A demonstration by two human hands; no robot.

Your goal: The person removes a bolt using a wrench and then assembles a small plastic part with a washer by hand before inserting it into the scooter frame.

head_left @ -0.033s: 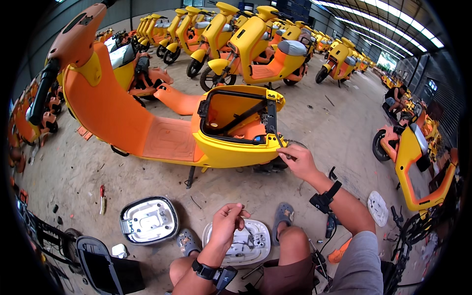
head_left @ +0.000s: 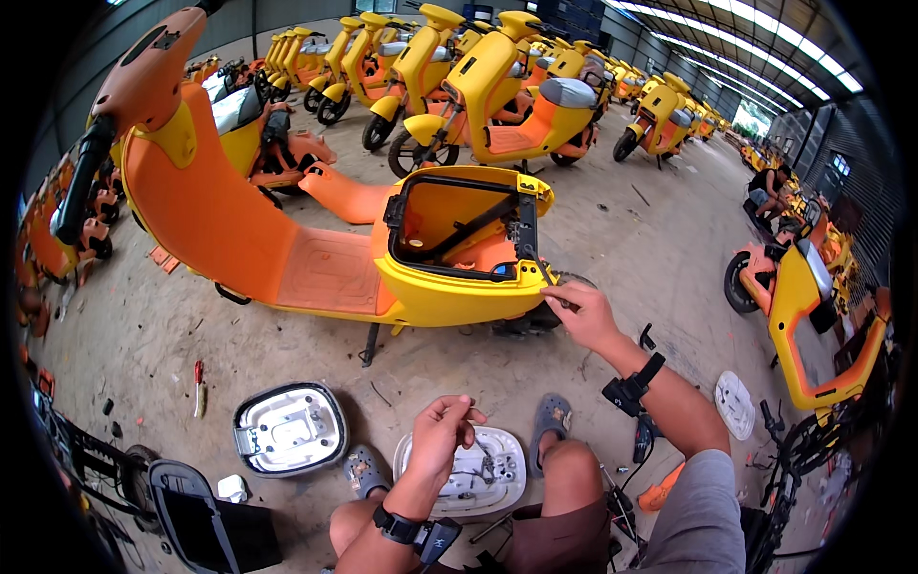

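Note:
A yellow and orange scooter (head_left: pixel 449 311) stands before me, its rear compartment uncovered and framed by a dark rim. At the compartment's rear corner, my right hand (head_left: pixel 582 313) is closed around a thin dark rod-like tool (head_left: pixel 546 274). The tool's upper end meets the black bracket (head_left: pixel 523 237) there; its exact tip is too small to make out. My left hand (head_left: pixel 443 432) hovers in front of the scooter, fingers loosely curled and apart, with nothing visible in it. Below that hand, a white seat base (head_left: pixel 492 471) lies on the floor between my feet.
A second seat (head_left: pixel 292 428) lies underside up at left, near a red-handled screwdriver (head_left: pixel 199 387) and a black bin (head_left: pixel 215 521). Rows of yellow scooters (head_left: pixel 497 96) fill the back. Another scooter body (head_left: pixel 798 325) stands at right, with a seated person (head_left: pixel 768 194) beyond.
My right hand has shifted very slightly to the right with the tool. Everything else looks the same.

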